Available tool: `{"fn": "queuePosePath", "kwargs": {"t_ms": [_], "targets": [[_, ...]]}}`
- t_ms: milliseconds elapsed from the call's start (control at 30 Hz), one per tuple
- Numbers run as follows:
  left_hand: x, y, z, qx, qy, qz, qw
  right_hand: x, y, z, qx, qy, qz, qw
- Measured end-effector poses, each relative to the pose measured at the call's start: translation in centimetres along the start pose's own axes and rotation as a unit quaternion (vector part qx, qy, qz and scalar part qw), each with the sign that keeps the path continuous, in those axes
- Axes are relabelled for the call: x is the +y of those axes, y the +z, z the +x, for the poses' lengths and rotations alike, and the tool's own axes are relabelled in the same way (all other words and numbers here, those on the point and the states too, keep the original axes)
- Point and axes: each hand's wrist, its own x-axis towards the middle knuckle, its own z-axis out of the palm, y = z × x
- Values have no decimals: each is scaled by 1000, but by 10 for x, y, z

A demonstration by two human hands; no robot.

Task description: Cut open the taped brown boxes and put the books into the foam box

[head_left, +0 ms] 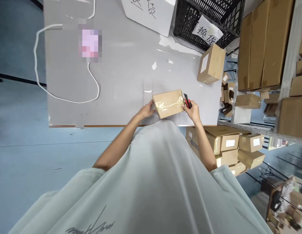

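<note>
A small cardboard box (168, 101) with shiny clear tape across its top is just in front of my body at the table's near edge, slightly tilted. My left hand (147, 110) grips its left end, with the fingertips partly hidden behind the side. At the right end, my right hand (192, 110) holds a red and black utility knife (188, 102), and its thumb touches the box's corner. The knife points up and away from me; whether its blade is out I cannot tell.
On the grey table (121, 71) stand another cardboard box (211, 64), a black crate (206, 24) and a white bin (151, 14). A white cable (68, 101) loops at left, by a blurred-out item (89, 44). Boxes (229, 146) are stacked beside the table at lower right.
</note>
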Motion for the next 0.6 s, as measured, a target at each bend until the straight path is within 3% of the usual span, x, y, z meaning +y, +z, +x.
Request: {"fn": "queuePosePath", "kwargs": {"t_ms": [67,167,300,400,600], "targets": [[10,-12,-9,55,-4,17,998,-9,6,-7,1,-1,-52,999],[39,-29,-24,123,53,28,991,-21,8,-14,2,21,-111,994],[78,-37,-28,95,83,66,990,-43,-3,-25,4,62,-158,985],[88,-40,-21,74,76,71,992,-67,-4,-45,3,58,-165,985],[86,-47,-12,43,64,51,996,-115,38,-87,-126,-17,-103,987]]}}
